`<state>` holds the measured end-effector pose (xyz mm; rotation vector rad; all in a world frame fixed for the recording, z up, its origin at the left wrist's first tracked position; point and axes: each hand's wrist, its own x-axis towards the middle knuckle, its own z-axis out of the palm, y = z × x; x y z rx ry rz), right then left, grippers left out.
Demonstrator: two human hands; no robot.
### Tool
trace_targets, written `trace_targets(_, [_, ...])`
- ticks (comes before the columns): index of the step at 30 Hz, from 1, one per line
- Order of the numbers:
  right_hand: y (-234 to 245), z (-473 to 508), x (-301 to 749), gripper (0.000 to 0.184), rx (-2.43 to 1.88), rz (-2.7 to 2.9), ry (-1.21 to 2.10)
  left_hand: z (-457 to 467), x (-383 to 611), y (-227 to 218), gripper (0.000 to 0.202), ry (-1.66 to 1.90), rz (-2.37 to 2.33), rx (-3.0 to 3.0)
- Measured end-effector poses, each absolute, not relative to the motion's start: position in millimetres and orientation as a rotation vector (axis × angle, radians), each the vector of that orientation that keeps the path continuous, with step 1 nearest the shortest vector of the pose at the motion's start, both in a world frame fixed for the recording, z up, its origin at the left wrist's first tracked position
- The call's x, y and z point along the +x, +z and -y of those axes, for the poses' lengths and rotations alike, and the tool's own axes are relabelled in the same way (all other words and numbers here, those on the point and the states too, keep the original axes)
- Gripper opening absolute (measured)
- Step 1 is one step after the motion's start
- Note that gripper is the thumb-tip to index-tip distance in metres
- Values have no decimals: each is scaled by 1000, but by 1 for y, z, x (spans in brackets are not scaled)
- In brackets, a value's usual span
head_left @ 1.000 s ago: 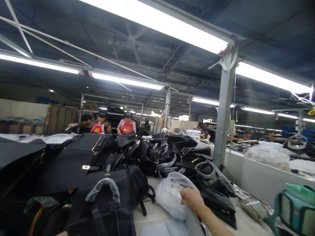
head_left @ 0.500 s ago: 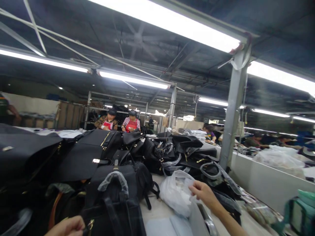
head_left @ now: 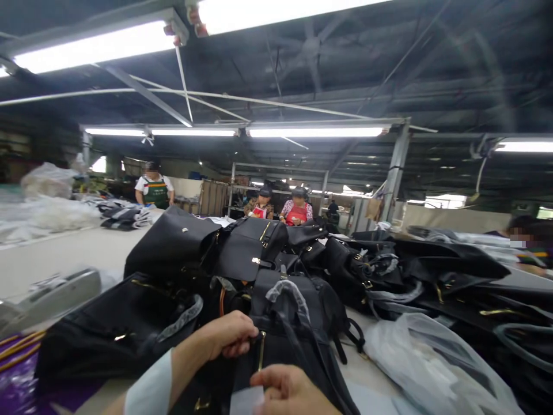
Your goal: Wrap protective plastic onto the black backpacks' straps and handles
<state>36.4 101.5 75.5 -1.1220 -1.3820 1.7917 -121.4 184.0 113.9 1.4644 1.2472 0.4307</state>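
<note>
- State of the hands: we see the left hand (head_left: 228, 337) closed on the top edge of the black backpack (head_left: 311, 311), just beside its gold zip (head_left: 260, 350). The right hand (head_left: 294, 392) sits close below it. A white slip (head_left: 246, 402) lies at its fingertips, but the frame edge cuts the grip off, so we cannot tell whether it is clamped.
- Location: the backpack stands at the near edge of the tabletop (head_left: 358, 372), directly in front of us, touching the pile of black bags (head_left: 389, 271) behind it.
- Risk, slip loss: we judge that the white slip can drop between the dark bags if the right hand loosens. It is small and would be hard to find there.
- Risk, zip snag: the left fingers rest against the gold zip. Fabric or a fingertip can catch in it if the zip is run without a clear view.
- Risk, toppling: the backpack is held from the top only. A sideways pull can tip it against the flat black bag (head_left: 112, 328) on the left.
- Risk, wrap damage: the wrapped handle (head_left: 288, 290) carries loose film just above the hands. A careless grasp can tear or strip it.
- Risk, entanglement: straps of neighbouring bags lie near the backpack. Lifting it can drag one along, or sweep the clear plastic bag (head_left: 432, 363) on the right off the tabletop.
</note>
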Motion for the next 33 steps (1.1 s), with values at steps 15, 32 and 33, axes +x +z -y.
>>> trace_targets(15, [79, -117, 31, 7, -1363, 935, 1610, -179, -116, 127, 27, 381, -1247, 1496])
trace_targets(32, [73, -137, 20, 38, -1321, 677, 1791, -172, -121, 115, 28, 442, -1298, 1597])
trace_targets(33, [71, -138, 21, 40, -1335, 673, 1782, -171, -121, 115, 28, 443, -1302, 1599])
